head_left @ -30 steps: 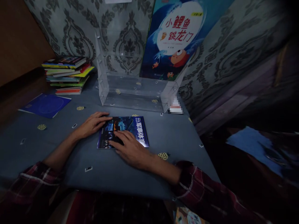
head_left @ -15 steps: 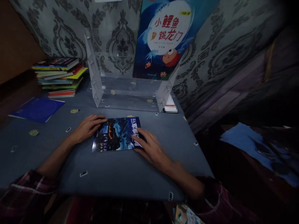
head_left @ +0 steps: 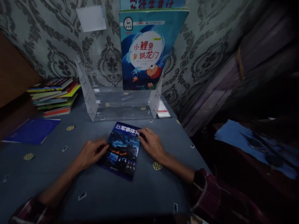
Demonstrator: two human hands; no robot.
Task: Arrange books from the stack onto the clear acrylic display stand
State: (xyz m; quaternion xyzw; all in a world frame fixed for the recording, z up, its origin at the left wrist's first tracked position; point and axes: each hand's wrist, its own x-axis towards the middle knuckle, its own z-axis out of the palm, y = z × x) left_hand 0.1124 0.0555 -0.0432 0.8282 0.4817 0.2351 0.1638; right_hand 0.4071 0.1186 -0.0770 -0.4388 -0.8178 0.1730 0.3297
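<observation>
A dark blue book (head_left: 123,147) with a tank and white Chinese lettering on its cover lies slightly turned, in front of a clear acrylic rack. My left hand (head_left: 92,152) has curled fingers and pinches the book's left edge between thumb and fingertips. At the upper right corner, my right hand (head_left: 153,143) grips the book with its fingertips, which cover the end of the title. The book rests on or just above the dark grey tablecloth (head_left: 98,189).
The clear rack (head_left: 123,112) holds a teal-and-blue picture book (head_left: 144,49) with a red fish, another book behind it. Left stand a pile of books (head_left: 54,96) and a flat blue book (head_left: 32,131). A blurred white object (head_left: 163,110) sits beside the rack; a blue cloth (head_left: 233,137) lies far right.
The book has turned from sideways to nearly upright, its title now at the far end. Both hands shifted with it, and the head view has tilted up.
</observation>
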